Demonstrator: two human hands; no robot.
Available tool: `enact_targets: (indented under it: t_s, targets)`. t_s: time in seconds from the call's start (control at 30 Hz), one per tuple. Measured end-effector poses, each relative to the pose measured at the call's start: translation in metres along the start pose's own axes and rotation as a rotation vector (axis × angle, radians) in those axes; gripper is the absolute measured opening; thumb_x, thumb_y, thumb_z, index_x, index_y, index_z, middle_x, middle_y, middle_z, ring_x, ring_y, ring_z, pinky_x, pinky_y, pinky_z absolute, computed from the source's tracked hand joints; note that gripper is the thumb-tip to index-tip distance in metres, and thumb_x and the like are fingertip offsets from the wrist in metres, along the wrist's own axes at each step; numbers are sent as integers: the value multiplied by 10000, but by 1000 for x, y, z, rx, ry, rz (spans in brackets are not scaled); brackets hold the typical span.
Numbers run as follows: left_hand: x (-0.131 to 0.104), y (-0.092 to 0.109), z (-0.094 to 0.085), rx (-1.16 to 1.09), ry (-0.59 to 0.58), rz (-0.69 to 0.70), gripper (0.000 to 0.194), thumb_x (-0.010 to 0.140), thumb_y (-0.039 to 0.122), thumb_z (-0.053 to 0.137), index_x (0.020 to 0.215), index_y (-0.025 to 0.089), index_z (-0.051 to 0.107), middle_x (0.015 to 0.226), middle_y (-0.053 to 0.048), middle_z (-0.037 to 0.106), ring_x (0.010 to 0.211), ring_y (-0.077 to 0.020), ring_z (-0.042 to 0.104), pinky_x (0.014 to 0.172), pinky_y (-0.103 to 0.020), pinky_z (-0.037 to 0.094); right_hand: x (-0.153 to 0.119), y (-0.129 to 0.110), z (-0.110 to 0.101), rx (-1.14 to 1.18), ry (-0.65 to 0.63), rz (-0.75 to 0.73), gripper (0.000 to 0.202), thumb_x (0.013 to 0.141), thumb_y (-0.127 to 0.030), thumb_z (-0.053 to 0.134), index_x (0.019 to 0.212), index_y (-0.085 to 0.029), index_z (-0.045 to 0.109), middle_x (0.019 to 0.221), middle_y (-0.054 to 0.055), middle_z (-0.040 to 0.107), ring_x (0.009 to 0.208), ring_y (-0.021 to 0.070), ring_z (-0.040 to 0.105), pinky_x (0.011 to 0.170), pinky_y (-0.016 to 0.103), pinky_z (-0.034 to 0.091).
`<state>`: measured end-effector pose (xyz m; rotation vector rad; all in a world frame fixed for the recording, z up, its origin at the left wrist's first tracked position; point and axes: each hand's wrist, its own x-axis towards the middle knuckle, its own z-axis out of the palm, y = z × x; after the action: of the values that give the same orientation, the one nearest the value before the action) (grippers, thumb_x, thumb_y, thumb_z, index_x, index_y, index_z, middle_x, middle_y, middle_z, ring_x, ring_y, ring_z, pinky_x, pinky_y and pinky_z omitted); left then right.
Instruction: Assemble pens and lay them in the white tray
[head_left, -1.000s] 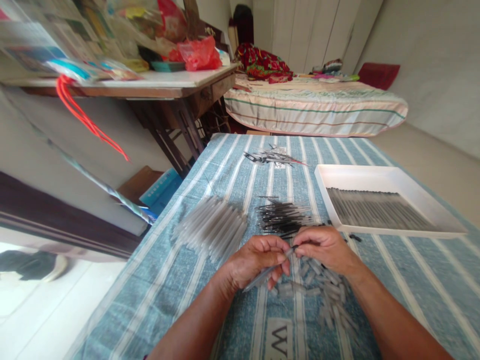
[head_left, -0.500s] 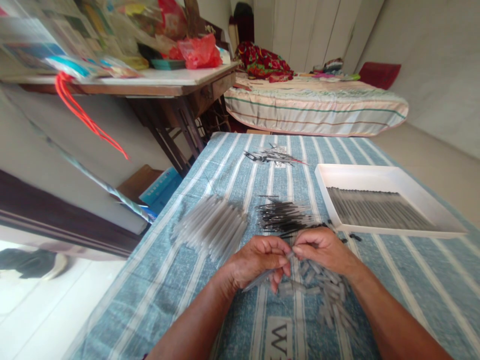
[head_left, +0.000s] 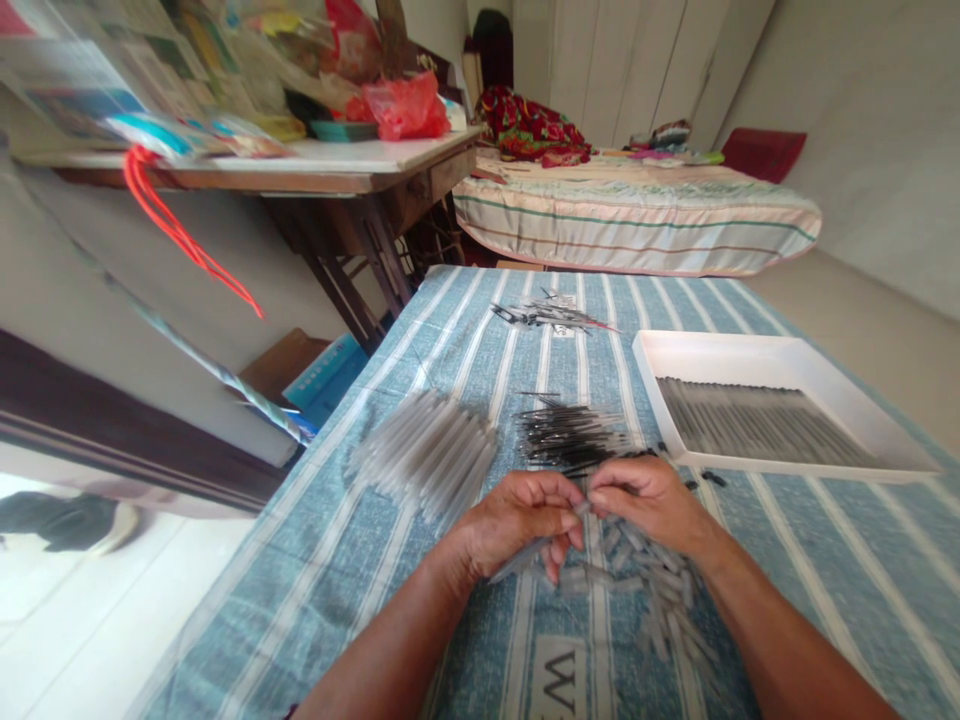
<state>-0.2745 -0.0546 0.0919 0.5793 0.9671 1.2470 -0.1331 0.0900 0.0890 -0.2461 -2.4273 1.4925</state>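
My left hand [head_left: 517, 515] is closed around a translucent pen barrel [head_left: 517, 562], whose lower end sticks out below the palm. Fingertips of my right hand [head_left: 652, 500] are pinched at the barrel's upper end, almost touching the left fingers; what they grip is too small to make out. Under and beside the hands lies a heap of short clear pen caps [head_left: 667, 590]. Just beyond them is a pile of dark, thin pen refills [head_left: 566, 435]. To the left, many translucent barrels [head_left: 427, 450] lie side by side.
On the right, a white box [head_left: 900, 462] holds a row of pens [head_left: 757, 420] with dark ends. Small black pieces [head_left: 712, 478] lie near its corner. More thin parts [head_left: 551, 313] lie at the far end of the striped tablecloth [head_left: 337, 600]. A cluttered desk [head_left: 315, 170] stands at left.
The whole view has shifted slightly to the right and down. Both hands keep the same hold, with barely any visible movement.
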Motion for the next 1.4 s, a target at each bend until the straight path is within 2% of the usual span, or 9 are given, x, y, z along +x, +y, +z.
enact_targets:
  t_s: [0.13,0.3,0.47,0.63,0.8,0.97,1.13,1.3,1.4]
  targets:
    - [1,-1,1,-8,13,-3,227,687,223,726,853,127,605,650,-23,672,427,-98,582,398,-219,509,1,-2,1,-60,11,-17,385,882,-391,481,591,-163,587,519,-11,558,498,104,510,513,216,378]
    - [1,-1,1,-1,22,10,227,692,217,718,862,117,607,650,-30,671,418,-94,574,391,-218,509,0,0,0,5,30,24,208,825,-369,574,808,-171,635,652,-4,627,586,120,560,557,216,418]
    - [2,-1,1,7,12,10,219,698,211,711,865,119,601,651,-27,671,424,-93,578,396,-213,511,1,0,1,-53,8,11,381,885,-382,470,586,-170,574,508,-13,563,489,107,516,505,219,387]
    - [2,-1,0,-4,28,23,227,692,204,710,873,119,602,650,-26,673,418,-92,574,394,-217,514,1,0,0,-36,62,7,206,832,-357,562,790,-167,632,634,-3,624,579,118,558,556,213,418]
    - [2,0,1,0,23,21,232,688,212,720,869,121,605,646,-25,674,415,-98,578,392,-221,510,1,-1,0,-48,33,-4,365,882,-361,483,584,-165,559,512,-12,565,492,97,511,515,207,386]
    - [1,1,2,-5,56,23,238,679,203,724,870,120,609,644,-23,675,411,-93,572,392,-217,506,1,-1,-1,-58,74,0,203,832,-347,563,772,-164,628,623,-7,608,578,111,540,560,206,407]
    - [2,1,2,-1,55,21,233,677,203,727,862,125,610,640,-19,674,414,-91,569,395,-216,508,1,-1,0,-64,41,1,359,881,-364,479,594,-165,561,515,-13,552,499,100,504,524,211,386]
    - [2,1,2,13,67,25,241,676,212,730,867,125,611,642,-16,671,413,-92,570,397,-218,504,1,-3,-1,-50,55,-7,199,840,-337,550,783,-160,621,624,-8,598,583,111,544,570,208,407]
    - [2,1,2,26,54,24,236,675,216,733,856,126,610,641,-15,670,410,-93,572,400,-219,502,1,-3,-2,-89,13,-27,290,868,-337,505,651,-162,583,554,-14,560,533,102,515,544,209,384]
